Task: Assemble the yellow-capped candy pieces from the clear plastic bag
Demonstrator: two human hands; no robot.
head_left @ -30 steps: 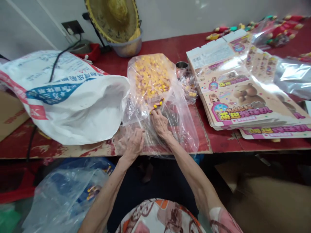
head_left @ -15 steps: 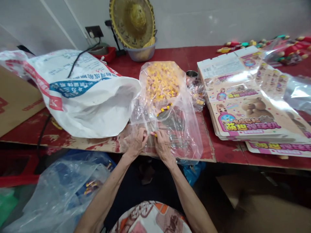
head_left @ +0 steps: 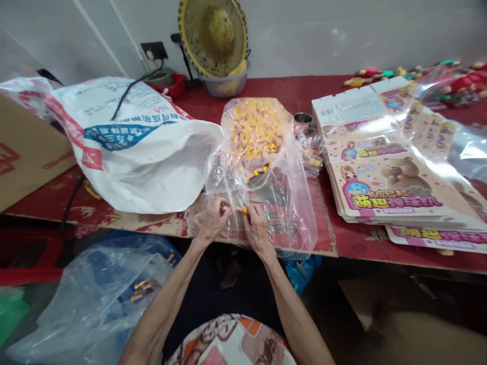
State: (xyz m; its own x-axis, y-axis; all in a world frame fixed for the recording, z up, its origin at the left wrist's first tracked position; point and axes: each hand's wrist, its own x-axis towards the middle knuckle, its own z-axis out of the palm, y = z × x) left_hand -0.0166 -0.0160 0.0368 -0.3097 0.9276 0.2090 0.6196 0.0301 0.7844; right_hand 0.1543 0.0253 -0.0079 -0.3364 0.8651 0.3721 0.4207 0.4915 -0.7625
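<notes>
The person's right hand [head_left: 257,228] was pinched narrowly on a small yellow-and-pink piece [head_left: 243,210], and the left hand [head_left: 214,220] was closed narrowly just beside it. The fingers hid too much to tell whether the left hand held the same piece. Both hands rested on a clear plastic bag [head_left: 292,213] at the near edge of a red-painted desk [head_left: 352,243]. Ahead of the hands, inside that bag, lay a heap of similar pieces [head_left: 255,129], with a short row of them [head_left: 258,172] closer to the right hand.

Left of the left hand, a white woven sack [head_left: 133,157] bulged up and hid part of the desk, and the frame cut off a cardboard box [head_left: 26,152]. Right of the right hand, beyond the bag, stood a steel cup [head_left: 303,121] and a stack of printed cardboard sheets [head_left: 384,172], partly veiled by glare from clear film. Below the hands, a second plastic bag [head_left: 95,299] sat on the floor, its contents hard to make out through the plastic.
</notes>
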